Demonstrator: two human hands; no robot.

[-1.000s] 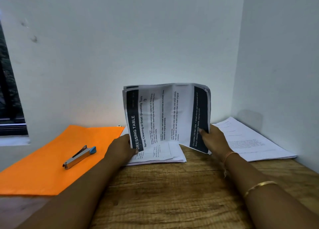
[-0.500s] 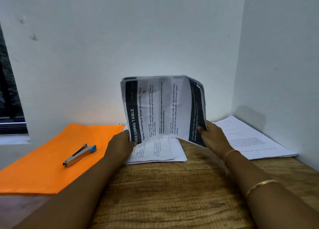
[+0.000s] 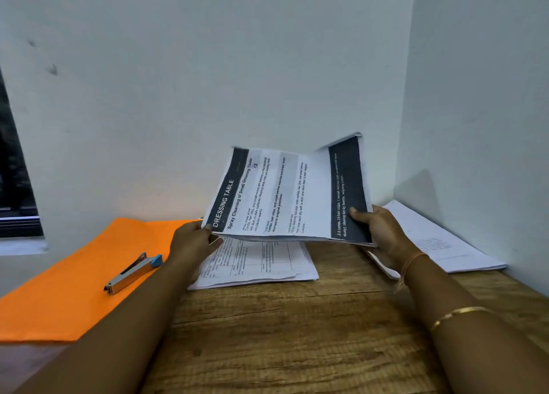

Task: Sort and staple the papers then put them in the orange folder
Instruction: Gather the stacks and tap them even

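Against the earlier frames, the sheaf of papers [image 3: 285, 197] has been tipped back from a near-upright stand, where its top edge curled over, to a shallow slope with its printed face turned upward. It has also been spread wider, and the right hand [image 3: 383, 233] has been carried further to the right. The folder, the stapler and the two lying stacks are seen unmoved.

The sheaf is held in the air above the middle stack [image 3: 258, 263], clear of the table [image 3: 282, 334]. Its near left corner is pinched by the left hand [image 3: 193, 242]. Its near right corner is gripped by the right hand, with the thumb laid on top of the sheet and the fingers hidden beneath.

The top sheet is white with a dark band along each short side. "DRESSING TABLE" is printed in white on the left band, and blocks of black text are set between the bands. The far right corner is lifted higher than the rest, and several sheet edges are seen along the near side.

The orange folder [image 3: 74, 289] lies flat and closed at the left, with the stapler [image 3: 133, 273] resting on it. A second stack [image 3: 439, 242] lies at the right by the wall. A gold bangle [image 3: 457, 313] is worn on the right forearm
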